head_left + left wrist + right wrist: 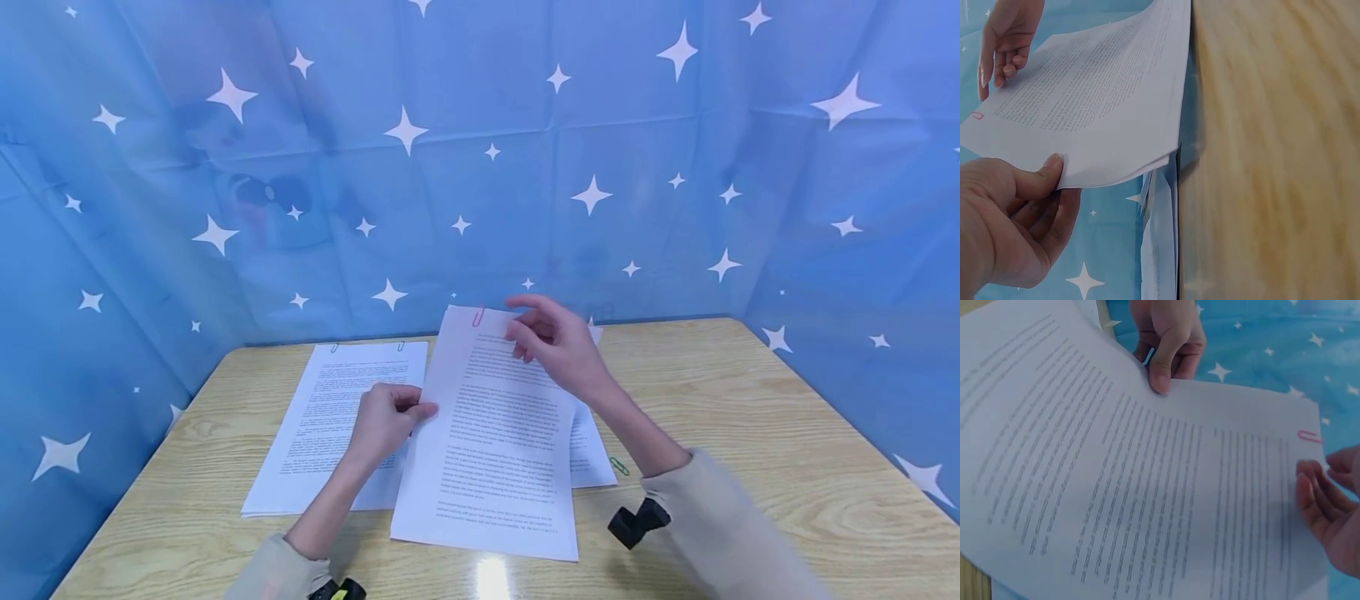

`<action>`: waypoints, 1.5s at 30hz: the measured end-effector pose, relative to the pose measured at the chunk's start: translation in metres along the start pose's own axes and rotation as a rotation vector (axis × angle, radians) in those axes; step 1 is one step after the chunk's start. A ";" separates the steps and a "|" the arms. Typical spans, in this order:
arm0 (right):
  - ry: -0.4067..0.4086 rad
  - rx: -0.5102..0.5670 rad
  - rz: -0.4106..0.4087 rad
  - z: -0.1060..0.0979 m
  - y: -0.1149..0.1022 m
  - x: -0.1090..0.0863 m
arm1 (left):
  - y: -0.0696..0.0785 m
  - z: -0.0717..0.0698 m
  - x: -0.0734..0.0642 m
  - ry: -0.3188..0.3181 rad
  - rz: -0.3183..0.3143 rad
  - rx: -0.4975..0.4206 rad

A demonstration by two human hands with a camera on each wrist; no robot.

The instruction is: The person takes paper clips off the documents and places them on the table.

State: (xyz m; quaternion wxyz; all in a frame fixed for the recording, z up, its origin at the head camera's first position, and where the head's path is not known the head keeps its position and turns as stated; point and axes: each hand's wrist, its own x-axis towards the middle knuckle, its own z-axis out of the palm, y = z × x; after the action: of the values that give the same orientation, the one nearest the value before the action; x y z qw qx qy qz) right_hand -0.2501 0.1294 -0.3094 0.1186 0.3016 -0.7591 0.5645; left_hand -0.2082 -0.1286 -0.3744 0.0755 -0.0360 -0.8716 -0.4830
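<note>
A few printed sheets (502,442) are lifted off the table, with a pink paper clip (478,317) on their top edge near the left corner. My left hand (390,421) pinches their left edge between thumb and fingers, as the left wrist view also shows. Over the top edge, to the right of the clip, hovers my right hand (558,342); its fingers are loosely bent and nothing shows between them. In the right wrist view this hand (1335,506) is just below the pink clip (1310,436). The sheets bow between their edges.
To the left lies another printed stack (330,417) with two dark green clips along its top. More printed paper (592,454) lies partly hidden beneath the raised sheets, a green paper clip (618,466) by its corner. A blue star-patterned curtain (480,208) borders the wooden table (712,400).
</note>
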 end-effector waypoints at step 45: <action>0.140 0.095 -0.130 0.013 -0.012 0.008 | -0.001 -0.004 0.000 -0.030 -0.011 -0.034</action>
State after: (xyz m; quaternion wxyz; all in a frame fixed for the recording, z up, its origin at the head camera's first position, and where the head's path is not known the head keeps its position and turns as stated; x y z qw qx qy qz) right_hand -0.2477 0.1127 -0.3001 0.1933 0.3151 -0.7001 0.6109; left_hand -0.2080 -0.1328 -0.3732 0.0594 -0.0398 -0.8644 -0.4976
